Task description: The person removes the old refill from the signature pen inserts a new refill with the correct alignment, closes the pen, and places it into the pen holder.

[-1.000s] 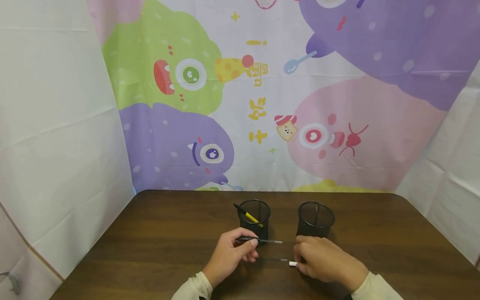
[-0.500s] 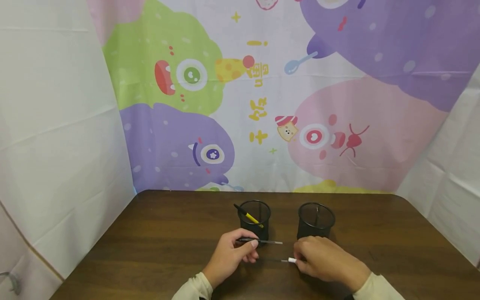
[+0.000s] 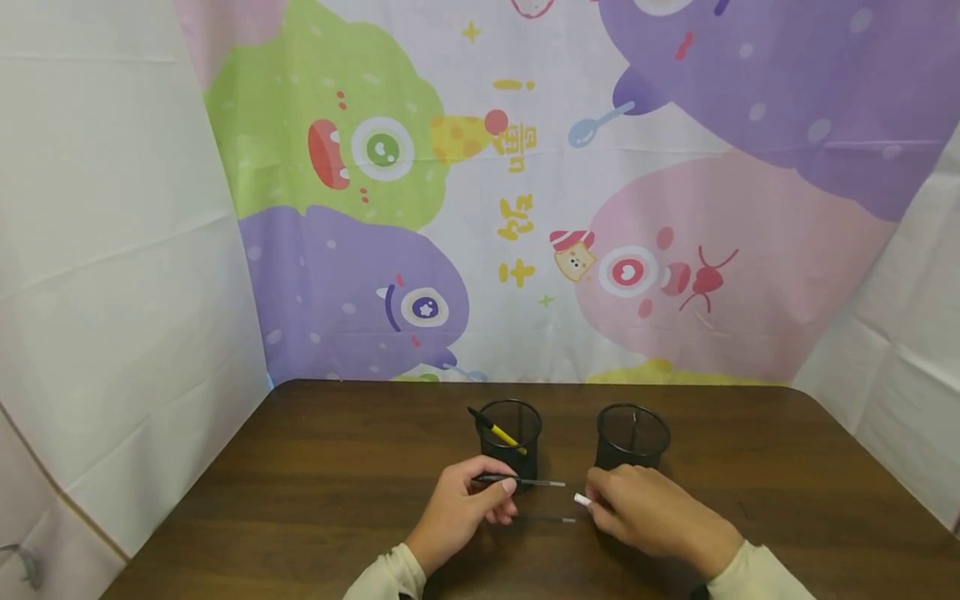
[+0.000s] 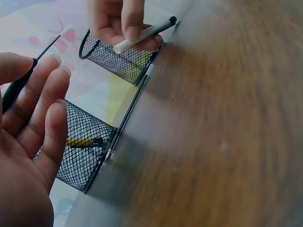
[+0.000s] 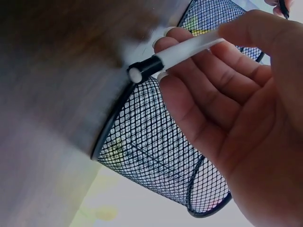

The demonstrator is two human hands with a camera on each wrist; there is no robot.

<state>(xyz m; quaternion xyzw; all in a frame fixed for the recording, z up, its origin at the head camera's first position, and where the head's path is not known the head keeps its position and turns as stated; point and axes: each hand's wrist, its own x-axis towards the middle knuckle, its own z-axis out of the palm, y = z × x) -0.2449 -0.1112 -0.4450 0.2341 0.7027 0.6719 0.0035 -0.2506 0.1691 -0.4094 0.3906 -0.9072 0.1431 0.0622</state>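
Note:
My left hand (image 3: 461, 508) pinches a thin dark pen (image 4: 18, 87) with a clear tip pointing right, in front of the left mesh cup. My right hand (image 3: 652, 517) holds a white tube with a black end (image 5: 182, 53) between thumb and fingers, in front of the right mesh cup; its white end (image 3: 582, 500) shows past the fingertips. A second thin dark rod with a clear end (image 4: 130, 111) lies on the table between the hands, close to the left cup.
Behind my left hand stands the left black mesh cup (image 3: 529, 457), a yellow and black pen (image 3: 498, 431) leaning in it. The right mesh cup (image 3: 628, 457) has a thin item inside. A patterned cloth (image 3: 525, 333) hangs behind the brown table (image 3: 300, 467).
The white tube in my right hand has lifted and tilted, its end moving up from the tip of the rod on the table. My left hand has stayed nearly still.

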